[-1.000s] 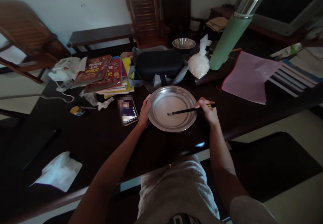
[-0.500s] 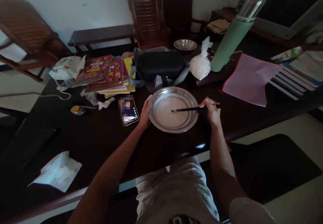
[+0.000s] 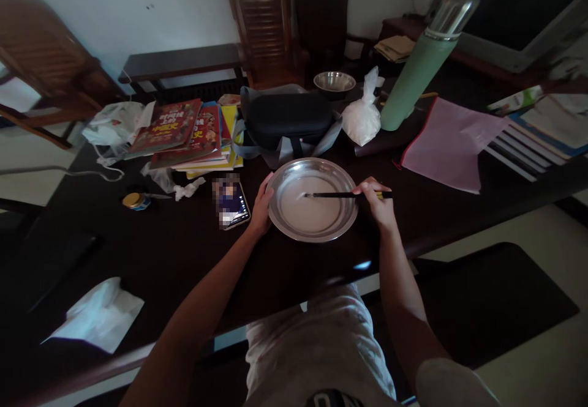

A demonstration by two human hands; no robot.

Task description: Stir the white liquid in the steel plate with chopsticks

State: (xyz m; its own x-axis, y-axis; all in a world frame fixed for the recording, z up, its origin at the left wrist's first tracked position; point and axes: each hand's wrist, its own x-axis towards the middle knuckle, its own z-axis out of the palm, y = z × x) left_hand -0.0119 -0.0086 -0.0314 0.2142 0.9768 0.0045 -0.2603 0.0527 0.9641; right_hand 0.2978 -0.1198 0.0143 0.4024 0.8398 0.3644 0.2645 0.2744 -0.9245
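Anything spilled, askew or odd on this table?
Nothing spilled. The left hand steadies the pan; the right hand holds chopsticks over it. The flask seems to lean, perhaps from the lens. Crumpled tissue lies at the near left.

Table (image 3: 151,254) is open dark wood front-left of the pan (image 3: 312,231), so plenty of room there. Phone (image 3: 231,202) crowds its left rim, black case (image 3: 287,119) and flour bag (image 3: 362,119) block behind.

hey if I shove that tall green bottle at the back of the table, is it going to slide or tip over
The green bottle looks more likely to tip: it is tall and narrow on a small base. Its smooth body and steel cap suggest a slippery grip. It is probably rigid, and whether it is full cannot be seen, so its weight is uncertain.
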